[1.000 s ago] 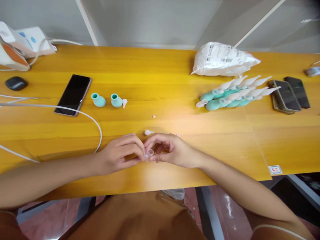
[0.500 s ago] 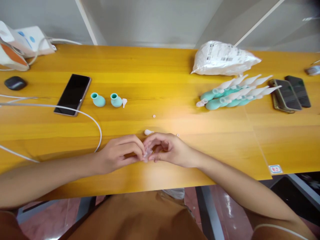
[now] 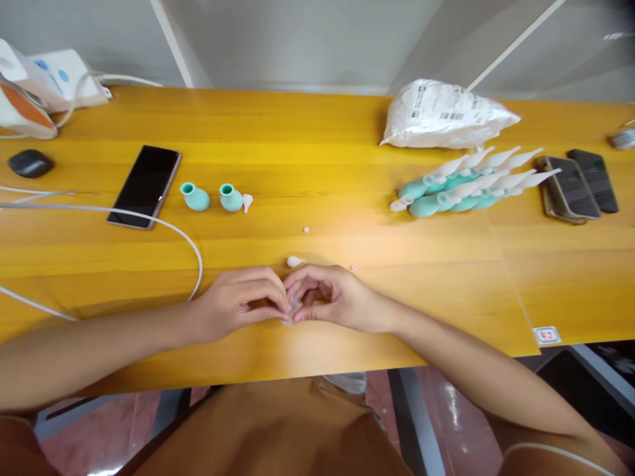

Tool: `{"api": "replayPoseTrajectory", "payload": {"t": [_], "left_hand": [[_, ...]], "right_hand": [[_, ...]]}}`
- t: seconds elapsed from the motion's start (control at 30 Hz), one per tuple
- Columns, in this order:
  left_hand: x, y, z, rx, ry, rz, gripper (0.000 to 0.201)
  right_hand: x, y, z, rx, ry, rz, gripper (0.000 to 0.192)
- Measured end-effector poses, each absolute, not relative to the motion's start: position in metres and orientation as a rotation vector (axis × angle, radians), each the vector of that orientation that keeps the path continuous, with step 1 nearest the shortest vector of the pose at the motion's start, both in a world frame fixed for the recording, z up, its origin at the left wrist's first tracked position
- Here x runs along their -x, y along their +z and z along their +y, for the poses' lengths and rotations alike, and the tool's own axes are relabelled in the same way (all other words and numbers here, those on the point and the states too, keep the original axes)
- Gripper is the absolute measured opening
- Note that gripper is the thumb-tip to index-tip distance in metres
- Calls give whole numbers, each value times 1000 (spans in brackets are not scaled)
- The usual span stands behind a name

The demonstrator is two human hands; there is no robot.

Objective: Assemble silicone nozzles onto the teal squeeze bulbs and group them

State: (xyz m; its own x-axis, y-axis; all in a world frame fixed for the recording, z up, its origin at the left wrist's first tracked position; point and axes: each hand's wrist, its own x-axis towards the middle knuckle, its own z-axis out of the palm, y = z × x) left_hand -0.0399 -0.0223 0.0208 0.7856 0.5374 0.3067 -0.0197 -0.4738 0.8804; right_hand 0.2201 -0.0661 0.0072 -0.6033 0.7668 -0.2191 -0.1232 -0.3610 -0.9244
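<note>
My left hand and my right hand meet above the near part of the table, thumbs and fingertips pinched on a small clear plastic piece. Most of that piece is hidden by the fingers, so its exact kind does not show. Just beyond my fingers lies a white pointed nozzle. Two tiny pale discs lie close by: one disc farther off, another disc past my right knuckles. Left of these stand two teal squeeze bulbs with open necks, a left bulb and a right bulb, the latter beside a small white nozzle.
Several teal bulbs with white nozzles lie in rows at the right, before a white plastic package. Phones lie at the far right and left. A white cable curves near my left forearm; a black mouse lies beyond.
My fingers have shifted slightly around the clear plastic piece, and less of it shows between them. The things on the table stay where they were.
</note>
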Motion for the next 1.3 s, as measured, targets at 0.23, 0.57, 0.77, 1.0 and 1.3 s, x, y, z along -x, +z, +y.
{"api": "replayPoseTrajectory", "payload": {"t": [0.23,0.57,0.77,1.0,1.3], "left_hand": [[42,19,-24,-2017,774,427,10],[41,16,-22,-2065,888,471,32],[41,17,-18,-2016,853,502,20],[39,18,-17,-1915,743,516,4],[37,21,-15,-1923,767,562,10]], "right_hand": [[-222,5,-66,873,1995,-1243,45],[-222,7,-63,836,1871,-1134,38],[-220,5,-64,847,1813,-1183,38],[-219,1,-68,898,1743,-1343,39],[-220,4,-66,885,1724,-1284,40]]}}
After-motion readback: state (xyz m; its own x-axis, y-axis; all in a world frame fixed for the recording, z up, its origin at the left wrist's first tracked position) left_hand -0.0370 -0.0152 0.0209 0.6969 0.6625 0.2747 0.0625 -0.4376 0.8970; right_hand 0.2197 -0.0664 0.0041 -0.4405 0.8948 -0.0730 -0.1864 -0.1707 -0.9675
